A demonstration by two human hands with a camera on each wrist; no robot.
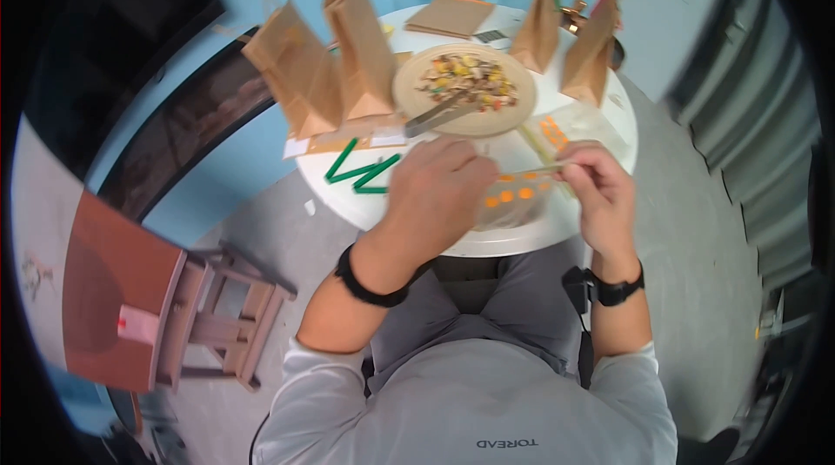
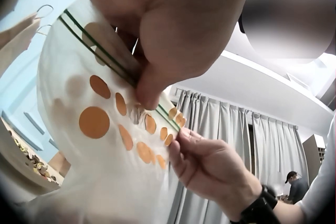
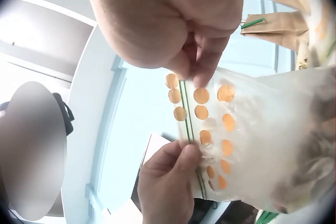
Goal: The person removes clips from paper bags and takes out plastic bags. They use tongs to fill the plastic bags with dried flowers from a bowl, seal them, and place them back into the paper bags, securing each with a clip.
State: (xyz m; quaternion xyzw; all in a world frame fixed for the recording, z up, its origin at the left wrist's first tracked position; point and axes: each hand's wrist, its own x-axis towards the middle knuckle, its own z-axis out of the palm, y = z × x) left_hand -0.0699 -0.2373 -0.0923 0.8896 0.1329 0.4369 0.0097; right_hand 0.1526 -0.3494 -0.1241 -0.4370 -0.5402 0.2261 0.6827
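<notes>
Clear plastic bag [image 1: 513, 204] w/ orange dots & a green-lined zip, held up btwn both hands, over the near edge of a round white table [image 1: 465, 247]. L hand [image 1: 439, 200] pinches the zip end on its side, thumb flat against the plastic; R hand [image 1: 600, 191] pinches the other end btwn thumb & fingertips. Both grips narrow, just the thin zip strip in each. Bag's body hangs below the zip line, cloudy & creased; its contents are too blurred to name.

Just beyond the R hand, a 2nd bag [image 1: 552, 130] w/ similar orange dots lies on the table. Left of the L hand: green strips [image 1: 374, 173], lying at angles. Straight ahead of the grip, a round beige plate [image 1: 404, 86] w/ a mixed heap [image 1: 470, 78], yellow, brown & white bits; a grey utensil [image 1: 442, 113] lies across its near-left rim, pointing back toward the L hand.

Farther out, 2 brown paper bags [image 1: 361, 56] stand ahead-left of the grip, 2 more [image 1: 591, 52] ahead-right. Behind the plate, a flat brown stack [image 1: 450, 16]. Well off left, low down, a wooden stool [image 1: 230, 330].
</notes>
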